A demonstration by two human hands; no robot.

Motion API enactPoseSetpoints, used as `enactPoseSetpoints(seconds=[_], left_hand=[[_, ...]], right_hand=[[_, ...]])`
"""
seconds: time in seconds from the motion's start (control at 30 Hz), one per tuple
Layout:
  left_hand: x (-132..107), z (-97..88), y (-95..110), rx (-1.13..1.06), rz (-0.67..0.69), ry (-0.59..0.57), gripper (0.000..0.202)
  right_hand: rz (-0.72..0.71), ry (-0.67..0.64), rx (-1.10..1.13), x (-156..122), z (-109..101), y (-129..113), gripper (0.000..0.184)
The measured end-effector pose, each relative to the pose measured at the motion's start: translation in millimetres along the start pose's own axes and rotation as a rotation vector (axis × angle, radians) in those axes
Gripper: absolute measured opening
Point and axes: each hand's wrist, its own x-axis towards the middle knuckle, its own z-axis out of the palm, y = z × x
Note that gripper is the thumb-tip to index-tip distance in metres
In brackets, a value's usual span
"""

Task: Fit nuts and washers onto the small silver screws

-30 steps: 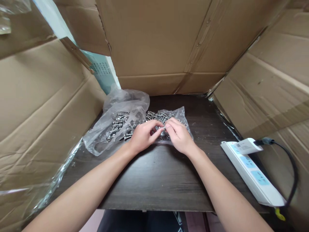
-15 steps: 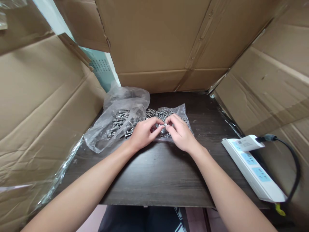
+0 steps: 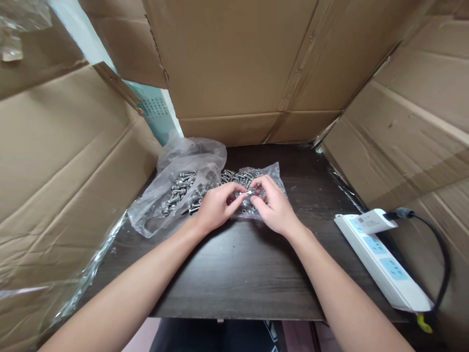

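Observation:
Between the thumb and fingertips of my left hand is a small metal bolt, held roughly level, with what looks like a nut at its right end. My right hand curves around that end, its thumb and index finger parted and the metal showing between them. Beneath both hands lies a clear plastic bag with many loose bolts and small nuts or rings on it. To the left, more bolts fill a larger crumpled plastic bag.
Cardboard walls enclose the dark wooden table at the back and both sides. A white power strip with a plugged-in adapter and black cable lies at the right.
My right thumb and index finger have parted from their pinch on the bolt's right end, which now shows more. My left hand keeps its hold. The view has tilted slightly.

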Motion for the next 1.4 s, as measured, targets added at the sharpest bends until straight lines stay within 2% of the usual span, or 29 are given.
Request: enactPoseSetpoints(seconds=[0.07,0.2,0.33,0.5,0.7,0.93,1.17,1.23,1.33,1.4], left_hand=[[-0.1,0.2,-0.6,0.000,-0.002,0.009,0.007],[-0.9,0.5,-0.8,-0.010,-0.007,0.007,0.007],[-1.4,0.5,0.5,-0.016,-0.015,0.005,0.008],[-2.0,0.5,2.4,-0.021,-0.016,0.001,0.009],[-2.2,0.9,3.2,-0.032,-0.027,-0.023,0.010],[-1.6,0.2,2.5,-0.018,-0.021,-0.012,0.009],[-1.5,0.4,3.3,-0.035,-0.012,-0.025,0.009],[-1.5,-0.1,3.0,-0.017,-0.013,-0.013,0.009],[-1.6,-0.6,3.1,-0.008,-0.023,-0.015,0.009],[-1.6,-0.8,3.7,-0.019,-0.022,-0.025,0.009]], right_hand=[[0.007,0.001,0.000,-0.6,-0.3,-0.3,0.017],[-0.011,-0.018,-0.002,-0.1,0.8,-0.1,0.005],[-0.035,-0.021,0.001,1.2,1.7,1.3,0.024],[-0.032,-0.017,0.025,1.5,1.8,1.9,0.016],[-0.034,-0.026,0.024,2.0,4.3,2.6,0.033],[-0.010,-0.011,0.046,1.3,2.4,1.2,0.015],[-0.005,-0.020,0.010,2.5,3.2,3.3,0.037],[0.002,-0.006,0.004,2.3,1.8,2.4,0.034],[-0.021,-0.010,0.014,2.2,0.5,1.5,0.021],[-0.039,-0.018,0.020,2.4,0.9,1.5,0.020]])
